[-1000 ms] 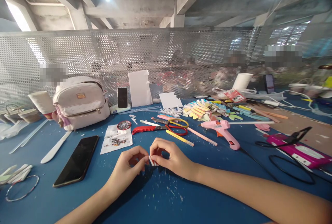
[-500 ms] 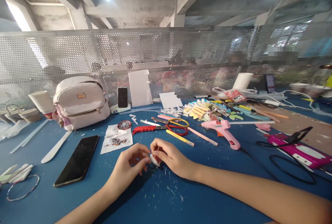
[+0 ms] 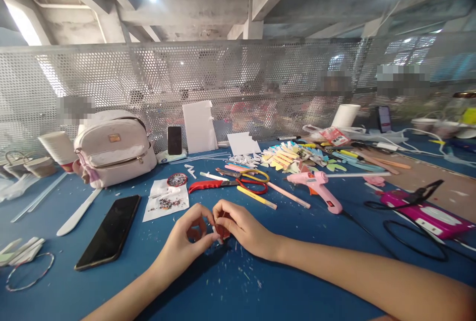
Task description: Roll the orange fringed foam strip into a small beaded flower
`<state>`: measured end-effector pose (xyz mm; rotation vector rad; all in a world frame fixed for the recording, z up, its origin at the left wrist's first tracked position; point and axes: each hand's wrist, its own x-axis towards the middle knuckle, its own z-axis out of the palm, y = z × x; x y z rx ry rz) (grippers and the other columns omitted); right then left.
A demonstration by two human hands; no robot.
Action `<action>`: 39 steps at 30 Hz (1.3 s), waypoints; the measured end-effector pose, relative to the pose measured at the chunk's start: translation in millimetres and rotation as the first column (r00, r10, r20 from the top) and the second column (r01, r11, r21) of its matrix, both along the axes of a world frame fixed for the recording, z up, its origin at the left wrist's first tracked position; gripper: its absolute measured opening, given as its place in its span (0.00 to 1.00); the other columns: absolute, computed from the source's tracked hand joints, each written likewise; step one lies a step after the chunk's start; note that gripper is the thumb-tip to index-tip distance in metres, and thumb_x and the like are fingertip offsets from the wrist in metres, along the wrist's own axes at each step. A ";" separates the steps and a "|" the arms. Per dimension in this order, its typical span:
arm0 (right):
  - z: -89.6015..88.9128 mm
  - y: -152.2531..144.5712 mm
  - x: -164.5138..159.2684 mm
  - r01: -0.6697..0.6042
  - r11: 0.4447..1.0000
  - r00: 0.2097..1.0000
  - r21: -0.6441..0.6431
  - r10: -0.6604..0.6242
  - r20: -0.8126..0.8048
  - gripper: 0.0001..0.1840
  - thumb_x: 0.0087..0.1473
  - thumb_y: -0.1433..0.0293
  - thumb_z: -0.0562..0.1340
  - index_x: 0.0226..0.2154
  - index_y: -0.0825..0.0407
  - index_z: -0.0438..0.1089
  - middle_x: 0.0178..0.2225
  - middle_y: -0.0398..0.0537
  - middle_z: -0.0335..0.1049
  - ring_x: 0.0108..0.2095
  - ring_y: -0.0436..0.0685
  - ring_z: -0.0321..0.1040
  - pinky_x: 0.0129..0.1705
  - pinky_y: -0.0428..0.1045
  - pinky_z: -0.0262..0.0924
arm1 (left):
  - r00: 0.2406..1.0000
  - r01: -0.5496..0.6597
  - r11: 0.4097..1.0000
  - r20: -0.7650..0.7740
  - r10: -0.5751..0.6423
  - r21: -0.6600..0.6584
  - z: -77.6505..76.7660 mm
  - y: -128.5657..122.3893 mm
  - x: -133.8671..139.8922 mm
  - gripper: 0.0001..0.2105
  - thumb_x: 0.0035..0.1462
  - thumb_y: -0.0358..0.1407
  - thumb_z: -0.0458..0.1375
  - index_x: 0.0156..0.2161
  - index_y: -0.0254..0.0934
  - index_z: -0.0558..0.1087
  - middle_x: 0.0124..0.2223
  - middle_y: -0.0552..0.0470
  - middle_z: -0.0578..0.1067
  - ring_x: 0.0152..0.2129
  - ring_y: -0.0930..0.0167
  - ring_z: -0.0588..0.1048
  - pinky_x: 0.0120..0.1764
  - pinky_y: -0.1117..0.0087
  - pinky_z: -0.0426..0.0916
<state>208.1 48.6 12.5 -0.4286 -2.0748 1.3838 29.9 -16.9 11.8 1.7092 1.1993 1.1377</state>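
Observation:
My left hand (image 3: 191, 234) and my right hand (image 3: 243, 226) meet over the middle of the blue table (image 3: 178, 291). Between their fingertips is a small reddish and white piece (image 3: 223, 233), mostly hidden, whose kind I cannot make out. The right fingers are closed round its reddish part. My left thumb and fingers pinch at its pale side. White specks and thin shavings lie on the table just below. Beyond the hands are red-handled scissors (image 3: 211, 185) and a yellow marker (image 3: 256, 197). A white sheet (image 3: 156, 212) with small dark and coloured beads or bits lies left of them.
A black phone (image 3: 109, 231) and a white plastic knife (image 3: 78, 214) lie left, before a pale backpack (image 3: 115, 150). A pink glue gun (image 3: 316, 184), its cord, and a magenta power strip (image 3: 427, 214) are right. Paper scraps (image 3: 290, 157) pile up behind, before a perforated metal screen (image 3: 223, 73).
The small piece has turned between my fingers: its white side faced up before, and now more of its reddish side shows. The hands have barely shifted; the view moved slightly.

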 end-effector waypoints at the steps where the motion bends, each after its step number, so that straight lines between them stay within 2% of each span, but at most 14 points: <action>1: 0.0 -0.5 -0.2 0.006 1.000 1.000 0.013 -0.006 0.009 0.08 0.66 0.67 0.53 0.33 0.51 0.59 0.28 0.40 0.60 0.25 0.48 0.61 0.30 0.45 0.58 | 1.000 -0.004 1.000 0.010 0.004 0.000 -0.9 0.3 0.8 0.05 0.57 0.35 0.60 0.35 0.38 0.69 0.35 0.53 0.72 0.29 0.71 0.72 0.32 0.73 0.68; 7: -0.1 -1.7 -0.5 0.056 0.995 0.998 0.077 -0.056 0.006 0.07 0.65 0.69 0.52 0.33 0.51 0.59 0.29 0.41 0.60 0.26 0.49 0.60 0.31 0.45 0.58 | 0.999 -0.006 0.999 0.038 0.007 -0.041 -4.7 0.0 4.1 0.05 0.57 0.30 0.57 0.32 0.38 0.65 0.31 0.54 0.71 0.29 0.71 0.73 0.35 0.71 0.69; 12: -0.2 0.5 0.0 0.105 0.992 0.994 0.077 -0.103 -0.025 0.09 0.65 0.65 0.53 0.33 0.51 0.59 0.30 0.42 0.60 0.29 0.50 0.61 0.33 0.46 0.59 | 0.997 0.008 0.998 0.080 -0.002 -0.064 -3.4 0.2 3.4 0.06 0.56 0.28 0.57 0.36 0.39 0.64 0.31 0.56 0.71 0.28 0.72 0.74 0.33 0.72 0.69; 20: -5.0 4.6 -1.3 0.131 0.991 0.991 0.019 -0.130 -0.043 0.13 0.65 0.60 0.54 0.33 0.51 0.59 0.29 0.41 0.59 0.30 0.51 0.61 0.34 0.47 0.60 | 0.983 0.034 0.997 0.180 -0.021 -0.070 -4.7 3.1 0.0 0.04 0.57 0.32 0.58 0.34 0.37 0.65 0.32 0.54 0.69 0.31 0.70 0.74 0.30 0.74 0.68; 23: -3.9 3.6 -1.3 0.131 0.991 0.989 0.022 -0.130 -0.065 0.12 0.65 0.61 0.54 0.33 0.51 0.60 0.29 0.41 0.58 0.29 0.51 0.60 0.34 0.47 0.59 | 0.989 0.029 0.998 0.145 -0.020 -0.058 -3.3 2.4 0.9 0.06 0.55 0.30 0.59 0.36 0.38 0.65 0.33 0.54 0.70 0.31 0.71 0.74 0.34 0.72 0.68; 27: -0.3 0.4 -1.0 0.138 0.990 0.988 0.032 -0.135 -0.072 0.12 0.65 0.62 0.54 0.32 0.52 0.60 0.29 0.41 0.59 0.29 0.50 0.59 0.34 0.46 0.57 | 0.999 0.028 0.999 0.028 -0.027 -0.037 1.4 0.4 3.7 0.06 0.53 0.27 0.58 0.37 0.38 0.67 0.33 0.54 0.71 0.30 0.71 0.72 0.31 0.74 0.65; 30: 0.9 -0.8 -1.3 0.128 0.992 0.990 0.013 -0.127 -0.059 0.11 0.65 0.63 0.55 0.32 0.52 0.61 0.29 0.41 0.59 0.29 0.50 0.59 0.34 0.46 0.58 | 0.999 0.037 0.998 0.034 -0.035 -0.052 1.1 0.3 2.8 0.01 0.58 0.31 0.58 0.36 0.36 0.70 0.33 0.52 0.73 0.30 0.71 0.73 0.32 0.73 0.66; 33: 1.1 -1.4 -1.8 0.123 0.992 0.992 -0.009 -0.123 -0.042 0.09 0.63 0.65 0.57 0.33 0.52 0.62 0.30 0.41 0.61 0.29 0.50 0.61 0.34 0.46 0.59 | 0.995 0.029 0.996 0.101 -0.020 -0.082 -2.8 1.5 -0.6 0.08 0.62 0.38 0.57 0.35 0.35 0.73 0.32 0.50 0.76 0.30 0.69 0.75 0.35 0.70 0.69; 39: 0.9 -0.2 -2.3 0.194 0.981 0.981 -0.011 -0.194 -0.017 0.08 0.58 0.66 0.61 0.32 0.53 0.68 0.29 0.43 0.66 0.30 0.51 0.65 0.34 0.46 0.61 | 0.992 -0.016 0.995 0.124 0.028 -0.099 -3.8 2.7 -3.1 0.11 0.60 0.42 0.59 0.33 0.35 0.74 0.32 0.48 0.79 0.32 0.65 0.78 0.37 0.68 0.71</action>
